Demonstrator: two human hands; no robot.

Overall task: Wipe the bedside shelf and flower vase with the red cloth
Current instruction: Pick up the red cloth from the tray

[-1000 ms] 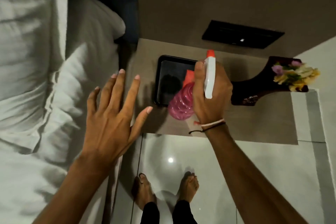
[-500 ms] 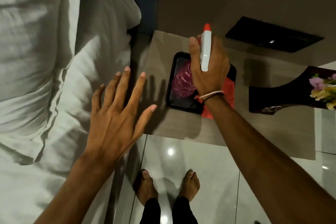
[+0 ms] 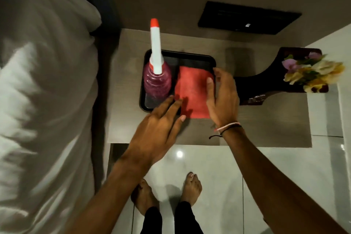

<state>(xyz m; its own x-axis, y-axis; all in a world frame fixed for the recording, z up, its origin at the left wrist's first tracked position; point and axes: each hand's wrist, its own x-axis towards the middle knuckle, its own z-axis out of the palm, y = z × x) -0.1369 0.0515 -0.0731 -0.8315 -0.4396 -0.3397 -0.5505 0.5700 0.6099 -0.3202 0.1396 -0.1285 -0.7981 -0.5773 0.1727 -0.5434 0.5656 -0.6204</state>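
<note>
The folded red cloth lies on the right half of a black tray on the grey-brown bedside shelf. A pink spray bottle with a white, red-tipped nozzle stands free on the tray's left half. My right hand rests at the cloth's right edge, thumb on the cloth, fingers apart. My left hand reaches in from the lower left, its fingertips touching the cloth's left edge and the tray. The dark flower vase with yellow and purple flowers stands at the shelf's right end.
A bed with white sheets and a pillow fills the left side, close against the shelf. A black panel is set in the wall behind the shelf. My bare feet stand on glossy white tiles below the shelf's front edge.
My right hand has set the spray bottle down on the tray, let go, and moved right to the cloth. My left hand has come from over the bed to the cloth's left edge.
</note>
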